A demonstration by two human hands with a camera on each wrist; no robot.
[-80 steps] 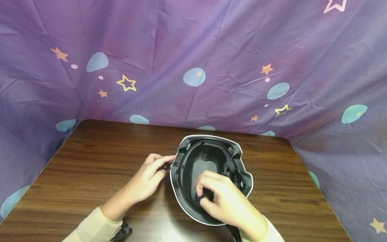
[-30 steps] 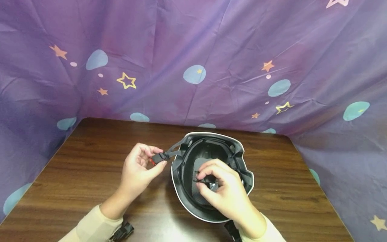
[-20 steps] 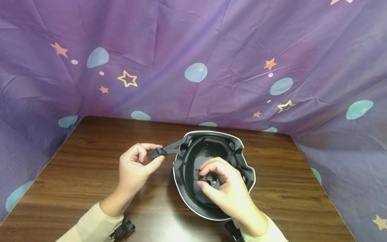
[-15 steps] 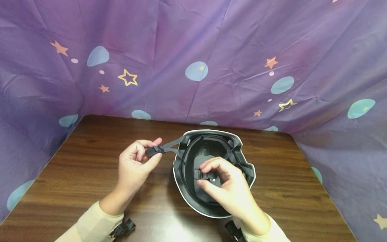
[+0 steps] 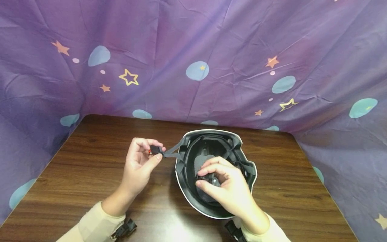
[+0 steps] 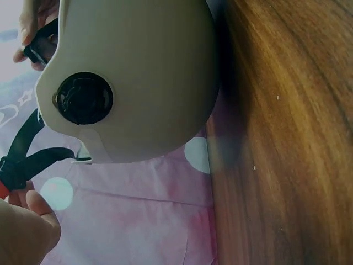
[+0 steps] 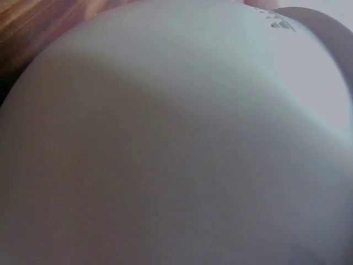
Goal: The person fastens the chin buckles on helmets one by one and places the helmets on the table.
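Note:
A white helmet (image 5: 188, 188) lies upside down on the table, its black padded inside facing up. Left of its rim, my left hand (image 5: 137, 168) pinches a black buckle piece (image 5: 156, 150) with a red part between thumb and fingers. From that buckle a forked dark strap (image 5: 172, 155) runs to the helmet's side. My right hand (image 5: 234, 188), above the opening, pinches the other black buckle piece (image 6: 37, 51) between thumb and fingertips. The left wrist view shows the white shell with a round black knob (image 6: 85, 98); bare shell (image 7: 165, 138) fills most of the right wrist view.
The brown wood-grain table (image 5: 75, 174) carries the helmet. A purple curtain (image 5: 163, 60) with stars and blue spots hangs behind and beside it. Black devices are strapped at both wrists, the left wrist device (image 5: 125, 228) close over the tabletop.
My left hand has moved left from the helmet's rim, drawing the buckle and forked strap out. Just now it has turned the buckle slightly. My right hand stays over the helmet, its fingertips closing slightly.

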